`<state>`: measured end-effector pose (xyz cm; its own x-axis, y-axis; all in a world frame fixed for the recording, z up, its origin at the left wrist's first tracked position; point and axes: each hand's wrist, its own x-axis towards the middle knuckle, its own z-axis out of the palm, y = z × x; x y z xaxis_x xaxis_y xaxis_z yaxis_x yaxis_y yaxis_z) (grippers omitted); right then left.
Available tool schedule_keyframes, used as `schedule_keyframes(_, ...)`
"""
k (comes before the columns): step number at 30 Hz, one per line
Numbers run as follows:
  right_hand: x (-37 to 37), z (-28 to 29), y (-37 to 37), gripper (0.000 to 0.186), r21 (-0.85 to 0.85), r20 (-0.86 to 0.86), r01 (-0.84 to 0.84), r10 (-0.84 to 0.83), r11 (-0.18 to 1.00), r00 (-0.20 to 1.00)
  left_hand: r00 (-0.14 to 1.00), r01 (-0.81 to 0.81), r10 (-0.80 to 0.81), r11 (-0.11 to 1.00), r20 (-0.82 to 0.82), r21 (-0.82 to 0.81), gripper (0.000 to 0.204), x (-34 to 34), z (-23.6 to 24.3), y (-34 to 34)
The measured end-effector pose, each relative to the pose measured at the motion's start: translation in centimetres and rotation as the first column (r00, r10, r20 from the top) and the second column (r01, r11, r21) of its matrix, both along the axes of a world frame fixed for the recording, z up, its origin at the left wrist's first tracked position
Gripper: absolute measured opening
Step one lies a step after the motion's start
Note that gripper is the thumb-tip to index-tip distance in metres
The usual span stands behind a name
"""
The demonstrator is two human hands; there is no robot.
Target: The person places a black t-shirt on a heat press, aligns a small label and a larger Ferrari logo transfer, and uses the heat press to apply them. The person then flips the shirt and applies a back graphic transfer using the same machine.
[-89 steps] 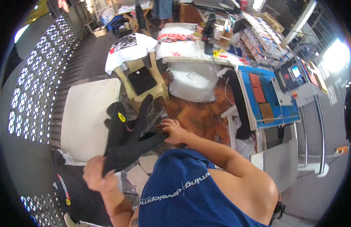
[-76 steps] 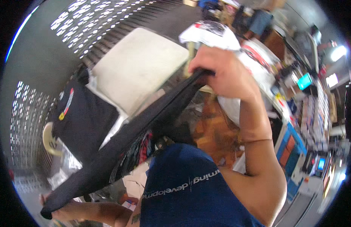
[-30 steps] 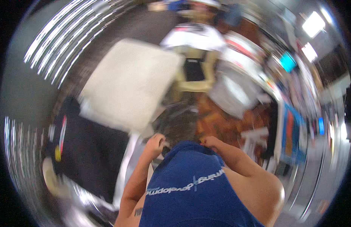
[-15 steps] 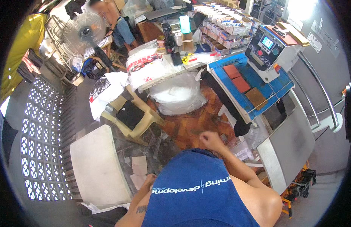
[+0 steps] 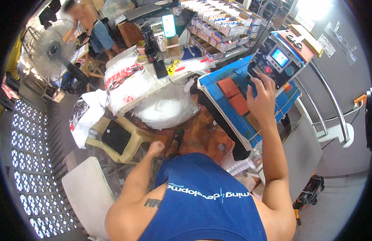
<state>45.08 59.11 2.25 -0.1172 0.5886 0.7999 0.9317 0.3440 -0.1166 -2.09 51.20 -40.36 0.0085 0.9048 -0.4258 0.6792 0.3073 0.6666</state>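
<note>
My right hand (image 5: 261,94) is raised over a heat press at the right, fingers apart and holding nothing. Its fingertips are at the lower left of the control panel (image 5: 270,64), which has a lit screen and buttons; I cannot tell whether they touch. Beneath the hand is the blue platen cover (image 5: 218,86), with reddish-brown pads (image 5: 233,95) lying on it. My left hand (image 5: 155,148) hangs low beside my body, curled closed with nothing visible in it. A beige plastic stool (image 5: 98,143) with a black square on its seat stands near that hand.
Ahead, a table carries printed white shirts (image 5: 131,86), a black phone (image 5: 160,69) and a lit phone (image 5: 168,26). Boxes of small goods (image 5: 230,26) are stacked behind. A fan (image 5: 53,50) and another person (image 5: 89,26) are at the far left. A pale board (image 5: 87,193) leans at lower left.
My right hand has risen from beside my body to the press's control panel, its fingers opening out. My left hand has swung forward. The view has shifted to the right.
</note>
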Motion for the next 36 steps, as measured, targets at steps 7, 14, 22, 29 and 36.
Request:
schedule_keyframes(7,-2.6,-0.9,4.6,0.039,-0.136,0.109,0.475,-0.463,0.869,0.879,0.997,0.038,-0.07,0.844,0.041,0.536,0.021,2.3,10.5,34.1)
schedule_keyframes(14,-3.9,-2.3,9.4,0.029,-0.019,0.215,0.754,-0.734,0.656,0.644,0.982,-0.19,0.146,0.711,0.122,0.677,0.032,3.0,22.3,60.5)
schedule_keyframes(22,-3.2,-3.9,9.9,0.026,0.088,0.226,0.8,-0.794,0.593,0.564,0.986,-0.134,0.046,0.782,0.158,0.608,0.046,4.3,23.6,69.0)
schedule_keyframes(29,-3.0,-4.3,10.4,0.026,0.143,0.228,0.821,-0.825,0.553,0.517,0.986,-0.16,0.077,0.705,0.15,0.691,0.033,4.5,22.6,69.8)
schedule_keyframes(36,-3.5,-3.6,10.6,0.028,0.104,0.239,0.844,-0.837,0.526,0.492,0.948,-0.246,0.03,0.699,0.316,0.672,0.04,3.6,21.2,69.1)
